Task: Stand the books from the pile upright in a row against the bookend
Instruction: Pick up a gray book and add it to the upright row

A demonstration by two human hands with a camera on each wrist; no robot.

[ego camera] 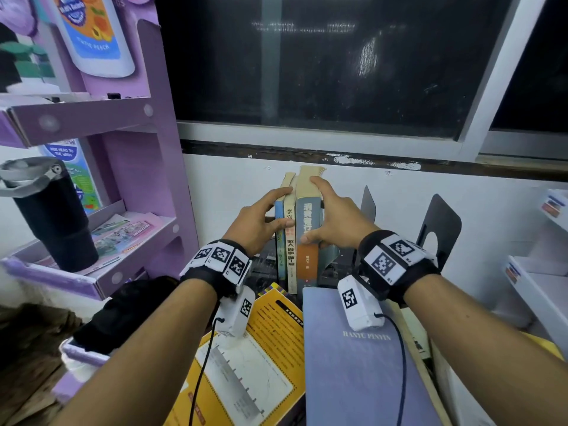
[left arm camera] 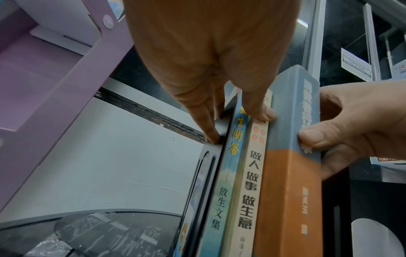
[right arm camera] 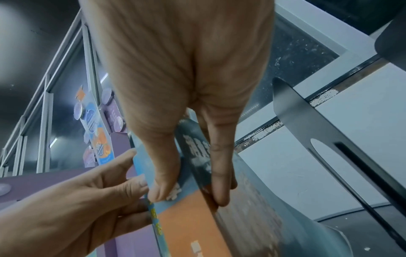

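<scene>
Three books stand upright by the wall: a thin blue book [ego camera: 280, 250], a cream book [ego camera: 290, 256] and a thick blue-and-orange book [ego camera: 309, 262]. A black bookend [left arm camera: 208, 160] stands against the thin blue book's [left arm camera: 222, 191] left side. My left hand [ego camera: 285, 206] pinches the bookend and the two thin books, fingers on the bookend, thumb on the cream book's [left arm camera: 248, 191] spine. My right hand [ego camera: 309, 210] grips the thick book [left arm camera: 287, 191], thumb on the spine, fingers on its right cover, which bows outward low down. A purple book [ego camera: 362, 370] and a yellow book [ego camera: 270, 348] lie flat in front.
Two spare dark bookends [ego camera: 368, 201] [ego camera: 441, 224] stand to the right of the row. A purple cardboard shelf unit [ego camera: 138, 167] with a black tumbler [ego camera: 52, 216] is close on the left. White boxes [ego camera: 541, 290] sit at the right edge, and a window runs above the wall.
</scene>
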